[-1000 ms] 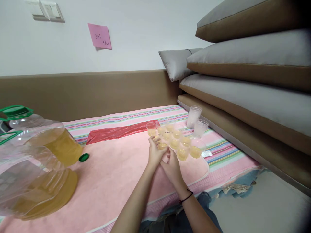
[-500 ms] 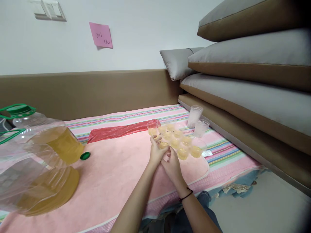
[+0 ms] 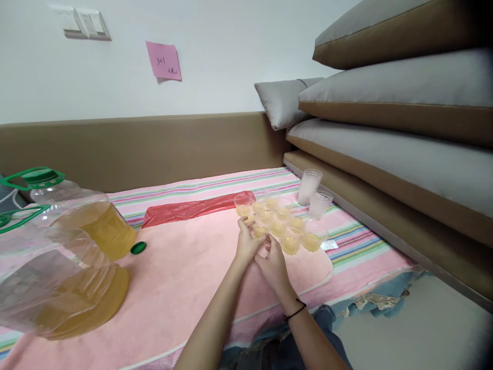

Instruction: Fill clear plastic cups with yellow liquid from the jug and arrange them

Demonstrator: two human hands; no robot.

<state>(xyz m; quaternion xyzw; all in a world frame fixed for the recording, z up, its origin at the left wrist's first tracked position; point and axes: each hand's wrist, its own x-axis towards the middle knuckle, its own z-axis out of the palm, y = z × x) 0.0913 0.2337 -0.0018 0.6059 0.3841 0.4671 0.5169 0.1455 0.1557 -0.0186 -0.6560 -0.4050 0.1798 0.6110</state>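
Note:
My left hand (image 3: 246, 245) is at the near left side of a group of clear plastic cups (image 3: 277, 229) holding yellow liquid. Its fingers and thumb are apart, close around the near-left cup (image 3: 261, 232); whether they touch it I cannot tell. My right hand (image 3: 272, 262), with a dark band on the wrist, has its fingers curled in. Its fingertips meet my left thumb just in front of the cups. Anything small between the right fingers is hidden.
Two large clear jugs (image 3: 111, 226) of yellow liquid stand at the left, with a green cap (image 3: 138, 247) beside them. A red plastic bag (image 3: 192, 208) lies behind the pink cloth (image 3: 185, 277). Stacked cups (image 3: 309, 186) and grey cushions (image 3: 385, 82) are at the right.
The view has shifted slightly, so the jugs, cap and wall note appear a little further right and lower. My hands keep nearly the same pose by the cups.

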